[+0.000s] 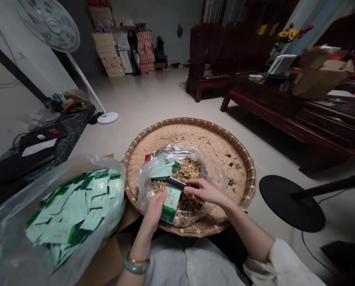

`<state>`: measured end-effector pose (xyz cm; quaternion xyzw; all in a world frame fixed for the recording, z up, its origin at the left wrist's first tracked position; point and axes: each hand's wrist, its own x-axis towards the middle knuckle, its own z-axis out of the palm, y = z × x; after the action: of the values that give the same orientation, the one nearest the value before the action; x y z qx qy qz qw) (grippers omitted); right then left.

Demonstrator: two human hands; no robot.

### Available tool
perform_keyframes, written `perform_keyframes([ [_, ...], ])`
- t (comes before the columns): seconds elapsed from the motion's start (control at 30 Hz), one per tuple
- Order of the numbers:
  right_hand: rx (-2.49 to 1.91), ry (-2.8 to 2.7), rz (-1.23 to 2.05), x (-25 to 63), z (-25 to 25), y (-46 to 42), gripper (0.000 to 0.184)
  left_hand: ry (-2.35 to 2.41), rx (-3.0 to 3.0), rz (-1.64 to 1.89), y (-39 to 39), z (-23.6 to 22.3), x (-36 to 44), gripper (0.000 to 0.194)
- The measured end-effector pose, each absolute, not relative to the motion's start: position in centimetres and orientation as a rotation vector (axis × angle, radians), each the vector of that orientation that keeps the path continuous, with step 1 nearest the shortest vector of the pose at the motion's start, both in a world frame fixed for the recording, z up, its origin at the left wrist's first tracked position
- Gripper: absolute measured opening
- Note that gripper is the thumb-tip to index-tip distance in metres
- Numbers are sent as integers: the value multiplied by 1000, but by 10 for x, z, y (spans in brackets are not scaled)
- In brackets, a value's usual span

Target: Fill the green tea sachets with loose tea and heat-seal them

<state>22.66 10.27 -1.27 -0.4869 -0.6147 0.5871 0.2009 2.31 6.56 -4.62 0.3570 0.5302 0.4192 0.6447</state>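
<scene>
My left hand [155, 209] is closed on a small green tea packet [170, 203], held upright over a clear plastic bag [153, 167] of loose dried tea leaves [190, 170]. My right hand [203, 190] grips a dark, narrow tool [175, 182] at the packet's top edge. The bag lies in a round woven bamboo tray [249, 174]. Another green packet [164, 171] rests inside the bag on the leaves.
At left, a cardboard box [106, 262] holds a big clear bag of several green packets [73, 206]. A white standing fan [107, 117] is behind it, a black round stand base [290, 202] at right, and dark wooden furniture [284, 111] along the right side.
</scene>
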Motion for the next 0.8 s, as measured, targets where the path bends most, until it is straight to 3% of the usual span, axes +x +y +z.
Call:
perform_keyframes([
  [0.27,-1397,-1672,1668,230,-8,102,48,1206,869,980,66,-48,23,52],
  [0.5,-1276,-2031,1212,224,-7,101,29,1257,958,934,68,-49,21,53],
  [0.8,-1327,-1743,1665,228,-9,100,45,1223,917,922,67,-53,21,54],
])
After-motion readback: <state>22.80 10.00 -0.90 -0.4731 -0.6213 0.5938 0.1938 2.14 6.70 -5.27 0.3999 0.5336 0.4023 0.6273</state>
